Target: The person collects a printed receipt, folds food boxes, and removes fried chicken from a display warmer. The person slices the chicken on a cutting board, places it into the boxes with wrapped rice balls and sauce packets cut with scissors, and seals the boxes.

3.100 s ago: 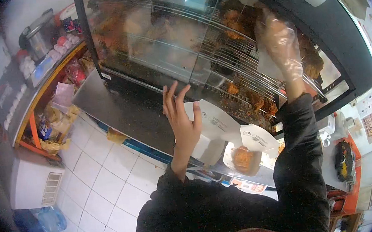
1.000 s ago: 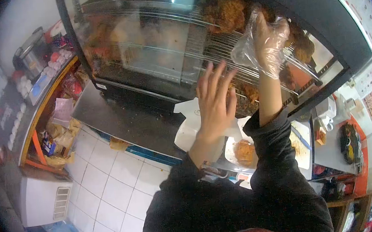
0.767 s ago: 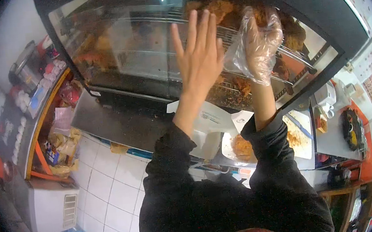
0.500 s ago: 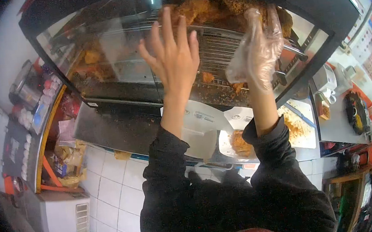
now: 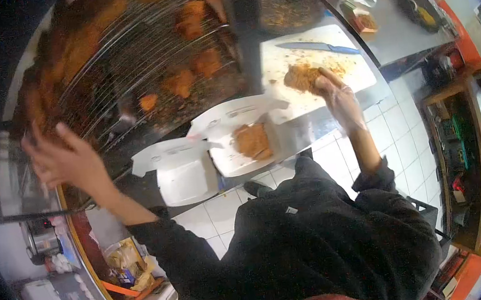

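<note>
Fried piece (image 5: 301, 79) sits right of centre, well apart from left hand (image 5: 69, 162). Far left, that hand: blurred, fingers spread, beside food cabinet (image 5: 247, 38); contact unclear. Then white box (image 5: 188, 182), lid up; next, second box (image 5: 225, 158), brown portion (image 5: 253, 141) inside. Rightmost, over cutting board (image 5: 278, 67): right hand (image 5: 341, 101) grasps the piece's right side, knife (image 5: 311, 45) just beyond.

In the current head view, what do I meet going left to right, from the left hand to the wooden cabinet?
Left hand, empty white box, second white box with browned food, crumb-coated piece, right hand, wooden cabinet.
</note>
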The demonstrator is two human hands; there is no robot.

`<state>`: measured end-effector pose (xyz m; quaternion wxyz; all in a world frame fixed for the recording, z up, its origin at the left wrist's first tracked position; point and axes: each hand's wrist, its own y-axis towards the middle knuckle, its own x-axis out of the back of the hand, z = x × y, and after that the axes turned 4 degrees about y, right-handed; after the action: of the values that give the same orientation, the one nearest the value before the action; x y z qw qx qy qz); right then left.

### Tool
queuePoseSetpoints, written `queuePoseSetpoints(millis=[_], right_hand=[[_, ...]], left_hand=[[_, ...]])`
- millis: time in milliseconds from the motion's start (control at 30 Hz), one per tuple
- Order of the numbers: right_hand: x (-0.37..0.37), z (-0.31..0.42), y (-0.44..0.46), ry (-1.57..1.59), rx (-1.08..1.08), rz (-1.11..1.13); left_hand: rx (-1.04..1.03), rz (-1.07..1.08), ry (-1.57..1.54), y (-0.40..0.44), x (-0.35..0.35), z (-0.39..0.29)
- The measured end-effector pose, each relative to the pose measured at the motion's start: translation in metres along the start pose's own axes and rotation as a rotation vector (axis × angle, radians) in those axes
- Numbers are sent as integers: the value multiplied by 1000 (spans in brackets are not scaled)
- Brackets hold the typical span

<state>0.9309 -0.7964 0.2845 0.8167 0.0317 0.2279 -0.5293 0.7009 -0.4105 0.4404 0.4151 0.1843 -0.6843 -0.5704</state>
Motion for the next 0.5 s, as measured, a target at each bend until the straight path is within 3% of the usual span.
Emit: queuePoseSetpoints(millis=[67, 100, 167, 233, 300, 333, 400, 433, 500], right_hand=[[74, -54, 65, -4, 205, -298], [103, -91, 82, 1, 197, -303], [149, -138, 114, 314, 594, 138], [94, -41, 77, -1223, 103, -131], [130, -37, 77, -1164, 398, 4], [171, -55, 97, -1375, 693, -75], [167, -6, 125, -1399, 691, -220], [164, 25, 140, -1437, 728, -113], [195, 17, 204, -1647, 892, 76]], left_hand=[[-13, -52, 23, 1, 2, -13], [-8, -113, 53, 1, 4, -21], [17, -127, 133, -2, 14, -37], [55, -137, 226, -12, 28, -69], [-89, -176, 105, -34, 55, -134], [-17, -209, -65, -49, 56, -172], [50, -234, -222, -102, 41, -215], [23, -78, -305, -145, 29, -220], [35, 301, -619, -143, 42, -324]])
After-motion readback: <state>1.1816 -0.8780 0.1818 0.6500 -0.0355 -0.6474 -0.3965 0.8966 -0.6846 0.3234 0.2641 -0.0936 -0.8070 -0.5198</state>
